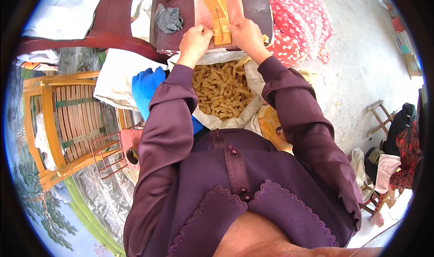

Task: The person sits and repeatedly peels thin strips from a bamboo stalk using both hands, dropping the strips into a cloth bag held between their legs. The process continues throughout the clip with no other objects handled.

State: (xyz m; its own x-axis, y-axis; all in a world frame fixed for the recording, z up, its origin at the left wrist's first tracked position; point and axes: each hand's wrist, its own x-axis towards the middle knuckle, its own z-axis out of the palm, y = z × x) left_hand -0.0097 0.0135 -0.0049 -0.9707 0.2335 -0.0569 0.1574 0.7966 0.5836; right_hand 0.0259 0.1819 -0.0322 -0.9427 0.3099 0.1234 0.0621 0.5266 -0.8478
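Observation:
My left hand [195,40] and my right hand [245,35] rest on the near edge of a dark red-brown table [181,26], one on each side of a long tan wooden piece [217,13] that lies pointing away from me. Both hands press against its near end, fingers curled on it. Just below my hands an open white woven sack [253,76] stands full of several small tan wooden pieces [221,92]. Purple sleeves cover my forearms.
A grey crumpled cloth [168,18] lies on the table at the left. A blue glove-like object [145,90] sits left of the sack. A wooden slatted chair [68,121] stands at the left. Red patterned fabric [296,22] lies at the right. A small wooden stool [379,117] stands on the concrete floor.

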